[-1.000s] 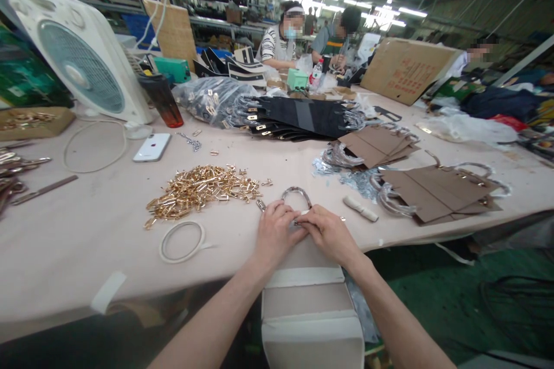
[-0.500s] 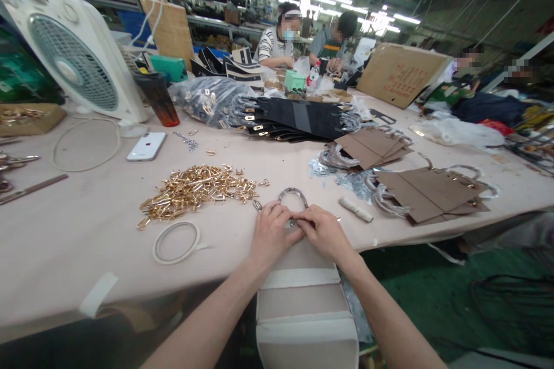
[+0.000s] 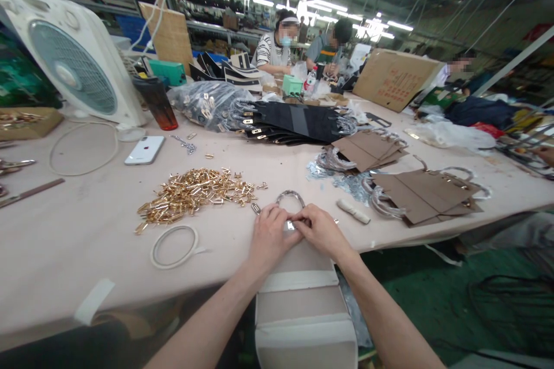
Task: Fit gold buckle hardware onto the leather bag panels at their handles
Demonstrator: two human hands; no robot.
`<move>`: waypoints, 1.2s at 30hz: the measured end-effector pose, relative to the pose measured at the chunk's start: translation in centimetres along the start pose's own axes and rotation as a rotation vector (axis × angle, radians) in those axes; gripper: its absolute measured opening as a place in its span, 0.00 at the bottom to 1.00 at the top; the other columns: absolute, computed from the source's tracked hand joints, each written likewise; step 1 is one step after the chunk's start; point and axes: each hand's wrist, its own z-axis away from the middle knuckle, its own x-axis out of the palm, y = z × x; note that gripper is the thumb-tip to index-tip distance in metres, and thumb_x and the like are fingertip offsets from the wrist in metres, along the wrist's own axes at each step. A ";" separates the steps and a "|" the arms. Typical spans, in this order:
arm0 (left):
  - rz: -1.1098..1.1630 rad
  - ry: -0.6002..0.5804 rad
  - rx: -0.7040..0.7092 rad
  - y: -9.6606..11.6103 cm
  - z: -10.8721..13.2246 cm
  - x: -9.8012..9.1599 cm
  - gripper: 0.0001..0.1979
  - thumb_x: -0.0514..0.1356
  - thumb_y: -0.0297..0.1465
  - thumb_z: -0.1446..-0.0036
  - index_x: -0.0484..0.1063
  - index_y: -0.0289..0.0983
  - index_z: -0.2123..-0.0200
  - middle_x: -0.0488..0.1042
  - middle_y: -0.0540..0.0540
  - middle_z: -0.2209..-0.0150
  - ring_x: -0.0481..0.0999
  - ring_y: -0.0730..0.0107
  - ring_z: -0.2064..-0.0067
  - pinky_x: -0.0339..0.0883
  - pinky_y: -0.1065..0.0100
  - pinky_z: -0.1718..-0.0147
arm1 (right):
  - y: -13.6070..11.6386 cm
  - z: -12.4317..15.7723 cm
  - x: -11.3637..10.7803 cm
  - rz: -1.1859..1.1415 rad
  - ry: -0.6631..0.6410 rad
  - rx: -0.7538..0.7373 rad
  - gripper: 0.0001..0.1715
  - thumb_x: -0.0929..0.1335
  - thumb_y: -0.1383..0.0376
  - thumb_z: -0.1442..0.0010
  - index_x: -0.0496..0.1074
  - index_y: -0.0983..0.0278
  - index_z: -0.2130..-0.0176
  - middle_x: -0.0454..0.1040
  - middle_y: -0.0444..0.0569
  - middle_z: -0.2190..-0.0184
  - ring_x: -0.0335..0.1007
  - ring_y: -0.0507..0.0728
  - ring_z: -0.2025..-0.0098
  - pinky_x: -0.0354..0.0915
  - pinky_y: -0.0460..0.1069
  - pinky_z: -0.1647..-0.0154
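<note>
A beige handbag panel [image 3: 305, 304] with pale cross bands lies over the table's front edge and hangs down between my forearms. Its plastic-wrapped handle [image 3: 291, 194] arches up just beyond my fingers. My left hand [image 3: 270, 234] grips the panel's upper part, fingers on top and thumb stretched to the right. From the other side my right hand [image 3: 321, 232] is closed in a pinch at the handle's base; its fingertips hide what they hold. A small shiny piece [image 3: 290, 225] shows between the two hands. Beside my left fingers rests a metal buckle [image 3: 255, 208].
To the left lie a heap of gold metal fittings [image 3: 197, 193], a tape roll [image 3: 173, 247] and a phone [image 3: 144, 150]. Brown bag panels [image 3: 428, 196] are stacked right, black ones [image 3: 294, 121] behind. A fan [image 3: 73, 63] stands left; two people sit across the table.
The right fingers have lifted slightly, and the shiny piece between the hands shows more clearly. Both hands stay at the same spot on the panel; the view has shifted a little.
</note>
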 end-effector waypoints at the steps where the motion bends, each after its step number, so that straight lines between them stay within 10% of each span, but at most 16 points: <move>1: -0.002 0.000 0.000 0.0 0.0 0.0 0.14 0.71 0.37 0.42 0.77 0.43 0.54 0.78 0.44 0.54 0.68 0.50 0.38 0.65 0.50 0.42 | 0.0 0.2 0.1 0.003 0.005 -0.003 0.06 0.72 0.66 0.36 0.82 0.57 0.61 0.77 0.46 0.62 0.74 0.57 0.59 0.65 0.51 0.56; 9: -0.018 0.021 0.099 -0.6 -0.2 0.4 0.14 0.70 0.37 0.41 0.76 0.43 0.53 0.79 0.45 0.53 0.69 0.48 0.40 0.67 0.49 0.42 | 0.5 2.1 0.4 -0.257 0.097 -0.130 0.13 0.68 0.66 0.31 0.81 0.56 0.51 0.77 0.48 0.60 0.74 0.57 0.54 0.69 0.52 0.50; 16: -0.028 0.053 0.106 -1.2 -0.4 0.7 0.16 0.71 0.40 0.44 0.77 0.44 0.54 0.80 0.45 0.52 0.71 0.46 0.41 0.69 0.47 0.44 | 8.8 -2.0 -5.6 -0.269 0.486 0.137 0.21 0.65 0.55 0.31 0.79 0.63 0.50 0.82 0.53 0.58 0.77 0.59 0.59 0.72 0.53 0.56; 25: -0.005 0.048 0.107 -0.9 -0.2 0.3 0.17 0.72 0.39 0.43 0.76 0.43 0.53 0.79 0.45 0.52 0.71 0.47 0.41 0.69 0.47 0.44 | 13.5 -9.1 -5.6 -0.065 0.179 0.164 0.13 0.77 0.61 0.49 0.85 0.61 0.61 0.86 0.52 0.61 0.81 0.65 0.57 0.72 0.55 0.49; 36: -0.204 -0.071 0.248 2.6 -0.7 -0.3 0.22 0.66 0.25 0.42 0.74 0.44 0.44 0.72 0.41 0.39 0.65 0.42 0.36 0.63 0.41 0.38 | 12.5 -8.1 -3.7 -0.068 0.341 0.183 0.10 0.75 0.67 0.47 0.78 0.62 0.63 0.80 0.46 0.67 0.74 0.56 0.64 0.68 0.52 0.53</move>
